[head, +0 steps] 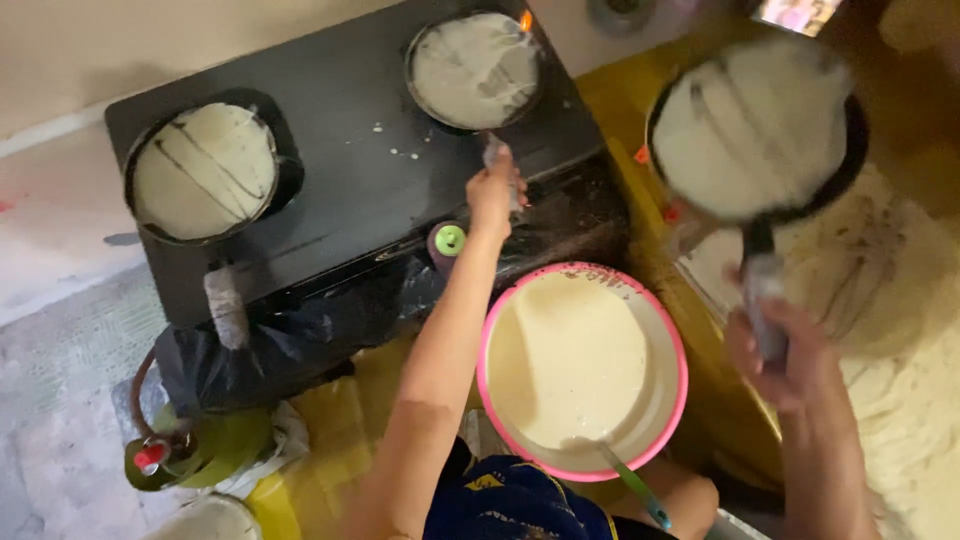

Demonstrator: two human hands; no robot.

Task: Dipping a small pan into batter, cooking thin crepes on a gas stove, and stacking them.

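My left hand (pixel 492 192) grips the wrapped handle of a small black pan (pixel 474 68) coated with pale batter, which sits at the back right of a black stove (pixel 345 170). My right hand (pixel 785 350) holds the handle of a second black pan (pixel 755 125), lifted in the air and tilted to the right, its inside covered with a thin white batter layer. A third batter-coated pan (pixel 205 170) rests on the stove's left side. Between my arms stands a pink-rimmed bowl (pixel 655 310) full of cream-coloured batter, with a ladle handle (pixel 632 484) sticking out.
A heap of thin pale cooked sheets (pixel 900 330) lies at the right on a yellow surface. A green gas canister with a red valve (pixel 185 450) stands at lower left, next to dark plastic sheeting (pixel 290 345). A green-topped knob (pixel 450 240) sits on the stove front.
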